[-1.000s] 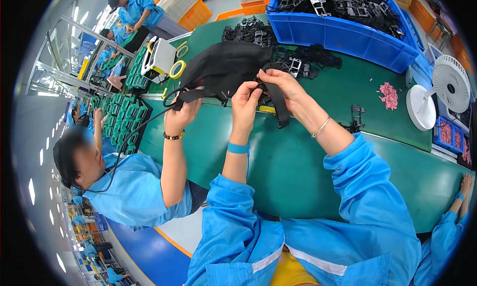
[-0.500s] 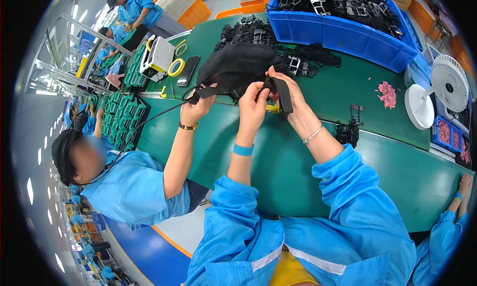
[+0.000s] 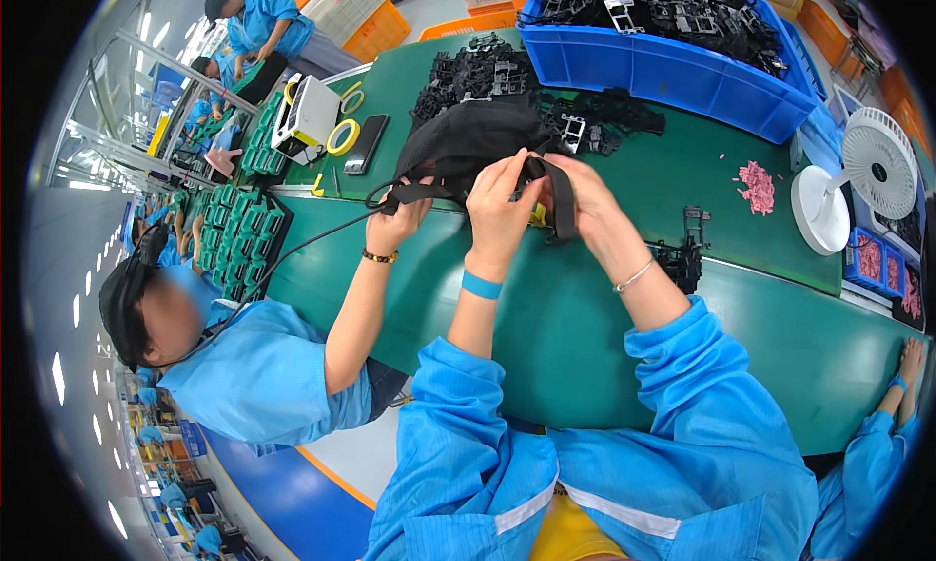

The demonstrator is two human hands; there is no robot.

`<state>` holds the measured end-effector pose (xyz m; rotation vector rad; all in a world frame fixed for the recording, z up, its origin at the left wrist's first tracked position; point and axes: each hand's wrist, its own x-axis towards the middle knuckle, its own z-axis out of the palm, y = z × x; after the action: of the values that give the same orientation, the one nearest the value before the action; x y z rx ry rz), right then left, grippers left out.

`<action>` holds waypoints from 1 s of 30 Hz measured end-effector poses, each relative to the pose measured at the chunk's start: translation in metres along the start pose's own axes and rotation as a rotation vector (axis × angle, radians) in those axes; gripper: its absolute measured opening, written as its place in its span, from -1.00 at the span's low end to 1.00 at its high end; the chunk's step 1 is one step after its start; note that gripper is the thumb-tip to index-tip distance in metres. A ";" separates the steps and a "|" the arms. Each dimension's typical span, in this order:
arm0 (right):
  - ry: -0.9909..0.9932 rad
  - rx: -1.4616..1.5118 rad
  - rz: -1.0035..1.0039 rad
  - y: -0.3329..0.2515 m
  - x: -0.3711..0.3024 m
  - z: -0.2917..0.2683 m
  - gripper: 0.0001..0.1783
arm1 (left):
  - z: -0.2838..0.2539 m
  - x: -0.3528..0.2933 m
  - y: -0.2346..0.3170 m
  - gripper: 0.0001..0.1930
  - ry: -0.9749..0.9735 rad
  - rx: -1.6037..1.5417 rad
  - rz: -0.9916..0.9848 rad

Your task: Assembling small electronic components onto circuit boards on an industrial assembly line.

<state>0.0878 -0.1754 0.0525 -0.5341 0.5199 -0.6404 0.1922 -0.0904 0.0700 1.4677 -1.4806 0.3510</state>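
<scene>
Black cloth (image 3: 463, 147), rounded like a cap, bulges above the green worktop (image 3: 575, 337), left of and beyond the two bare hands. Its right end tapers into a black strap (image 3: 563, 205) that loops downward, flat and ribbon-like.

The left hand (image 3: 495, 215) keeps a small grip: bent fingers and thumb pinch dark material where strap and cloth meet, with only a narrow gap visible between the tips. The right hand (image 3: 585, 195) grasps the strap from the right, fingers close together, the band hanging along the palm side; its thumb is mostly hidden. On the left, a co-worker's hand (image 3: 395, 220) closes on another dark strip at the cloth's near-left edge, a thin black cable (image 3: 307, 239) running beside it.

The cloth looks soft and matt, with a mesh-like weave on its crown. Beyond it lie a jagged heap of black plastic parts (image 3: 463, 78) and a smooth-walled blue bin (image 3: 663, 74) filled with similar pieces. Farther left rest a flat, glossy phone (image 3: 366, 144) and a yellow tape ring (image 3: 343, 137). To the right, small pink pieces (image 3: 756, 188) form a loose pile near a white fan (image 3: 882, 161) with a round, slatted head.
</scene>
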 end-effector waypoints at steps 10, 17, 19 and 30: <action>-0.030 -1.113 -0.636 -0.048 -0.022 0.007 -0.64 | 0.016 0.021 -0.010 -0.52 -0.049 0.051 0.092; -0.206 -1.036 -0.549 -0.074 -0.007 -0.014 -0.77 | 0.019 0.030 -0.005 -0.54 -0.106 -0.041 -0.012; -0.224 -1.074 -0.548 -0.080 -0.003 -0.021 -0.81 | 0.020 0.032 -0.001 -0.57 -0.111 -0.113 -0.122; -0.212 -1.151 -0.555 -0.076 0.004 -0.022 -0.91 | 0.028 0.033 -0.006 -0.62 -0.100 -0.106 0.062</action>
<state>0.0459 -0.2361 0.0811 -1.8584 0.5068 -0.7562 0.1923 -0.1330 0.0800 1.3745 -1.6024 0.2361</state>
